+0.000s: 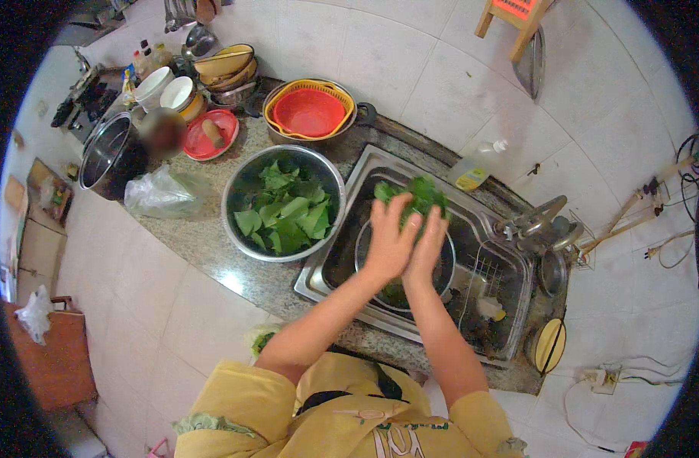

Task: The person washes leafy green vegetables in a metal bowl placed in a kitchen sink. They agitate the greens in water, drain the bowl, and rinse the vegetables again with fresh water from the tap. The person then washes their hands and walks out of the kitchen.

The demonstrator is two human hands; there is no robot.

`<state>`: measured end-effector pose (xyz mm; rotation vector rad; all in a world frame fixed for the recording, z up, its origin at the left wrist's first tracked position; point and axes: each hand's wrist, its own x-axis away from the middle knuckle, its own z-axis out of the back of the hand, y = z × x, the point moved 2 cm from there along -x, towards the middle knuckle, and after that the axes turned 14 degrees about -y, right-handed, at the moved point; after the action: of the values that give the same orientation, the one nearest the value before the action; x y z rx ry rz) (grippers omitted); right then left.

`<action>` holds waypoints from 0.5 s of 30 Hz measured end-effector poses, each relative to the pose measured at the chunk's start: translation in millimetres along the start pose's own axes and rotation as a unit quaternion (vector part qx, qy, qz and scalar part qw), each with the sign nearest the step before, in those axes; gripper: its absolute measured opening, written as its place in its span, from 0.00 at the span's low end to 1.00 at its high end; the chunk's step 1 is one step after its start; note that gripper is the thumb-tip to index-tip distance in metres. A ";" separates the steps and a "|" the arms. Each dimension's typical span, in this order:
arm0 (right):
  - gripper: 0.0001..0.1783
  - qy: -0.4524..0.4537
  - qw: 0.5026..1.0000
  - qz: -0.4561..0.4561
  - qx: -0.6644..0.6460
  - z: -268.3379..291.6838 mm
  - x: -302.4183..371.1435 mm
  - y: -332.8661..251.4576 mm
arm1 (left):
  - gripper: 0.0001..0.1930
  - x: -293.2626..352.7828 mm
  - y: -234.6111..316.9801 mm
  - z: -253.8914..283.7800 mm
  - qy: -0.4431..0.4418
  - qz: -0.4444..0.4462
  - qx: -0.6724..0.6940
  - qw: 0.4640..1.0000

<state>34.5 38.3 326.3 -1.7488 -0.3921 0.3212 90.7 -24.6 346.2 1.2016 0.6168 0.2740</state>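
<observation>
On the left, a steel bowl (277, 258) with loose leaves (292, 212) stands on the surface (183, 238) just beside the sink (310, 288); a push from the left forearm could perhaps tip it and spill them. Further right, the left hand (391, 243) and the right hand (426, 246) are together, palms facing, with a bunch of greens (422, 191) between their fingers, above a round basin (357, 256) in the sink. A loose hold might let some greens fall outside this basin, while hard pressing could bruise them. Behind, a bottle (474, 168) stands near the sink's edge, so a wide swing may knock it over.
</observation>
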 end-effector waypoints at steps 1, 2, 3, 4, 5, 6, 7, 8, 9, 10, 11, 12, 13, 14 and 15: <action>0.35 -0.036 0.999 0.014 0.010 -28.6 -0.2 -7.3 | 0.22 -4.9 2.1 25.7 0.023 -0.014 -0.018 0.999; 0.34 -0.069 0.997 0.031 0.023 -54.9 0.1 -16.3 | 0.21 -8.5 6.1 50.5 0.041 -0.017 -0.035 0.998; 0.33 -0.113 0.993 0.031 -0.009 -80.2 -2.1 -17.5 | 0.20 -11.6 7.7 75.7 0.073 -0.033 -0.066 0.995; 0.33 -0.162 0.985 0.023 -0.050 -110.9 -1.1 -10.4 | 0.19 -10.4 -0.1 105.5 0.100 -0.040 -0.108 0.988; 0.33 -0.174 0.983 0.032 -0.046 -128.1 -8.4 -4.1 | 0.19 -15.1 -2.4 122.9 0.114 -0.020 -0.115 0.987; 0.32 -0.185 0.981 0.040 -0.042 -142.0 -17.9 7.4 | 0.20 -18.6 -5.9 139.2 0.109 0.002 -0.111 0.988; 0.32 -0.209 0.976 0.003 -0.064 -162.6 -21.8 27.8 | 0.20 -18.6 -20.3 159.8 0.115 0.026 -0.113 0.987; 0.31 -0.228 0.970 -0.028 -0.078 -173.1 -27.2 38.1 | 0.21 -21.8 -39.3 173.7 0.115 0.045 -0.104 0.987; 0.39 -0.309 0.947 -0.079 -0.047 -184.0 -26.0 38.6 | 0.23 -17.9 -53.9 196.1 0.105 0.082 -0.092 0.987; 0.48 -0.378 0.917 -0.127 -0.003 -179.4 -30.8 41.9 | 0.25 -16.6 -76.1 205.9 0.088 0.118 -0.064 0.987; 0.47 -0.388 0.903 -0.128 0.133 -179.3 -36.3 46.2 | 0.26 -14.9 -95.3 218.9 0.052 0.143 -0.112 0.982; 0.47 -0.395 0.871 -0.126 0.265 -180.4 -40.8 57.8 | 0.28 -9.8 -114.7 234.0 0.018 0.171 -0.161 0.972; 0.45 -0.371 0.839 -0.080 0.390 -169.9 -51.4 77.2 | 0.29 -8.2 -133.6 237.9 -0.023 0.197 -0.199 0.960; 0.41 -0.354 0.818 -0.041 0.451 -165.4 -56.1 84.5 | 0.30 -7.7 -141.3 243.9 -0.051 0.199 -0.223 0.953; 0.38 -0.342 0.792 -0.024 0.505 -158.2 -59.3 91.7 | 0.30 -9.3 -147.1 249.1 -0.079 0.201 -0.247 0.945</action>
<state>55.3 -144.2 269.8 -0.5115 -0.6238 0.9420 209.8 -276.6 268.1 0.8382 0.1367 0.6305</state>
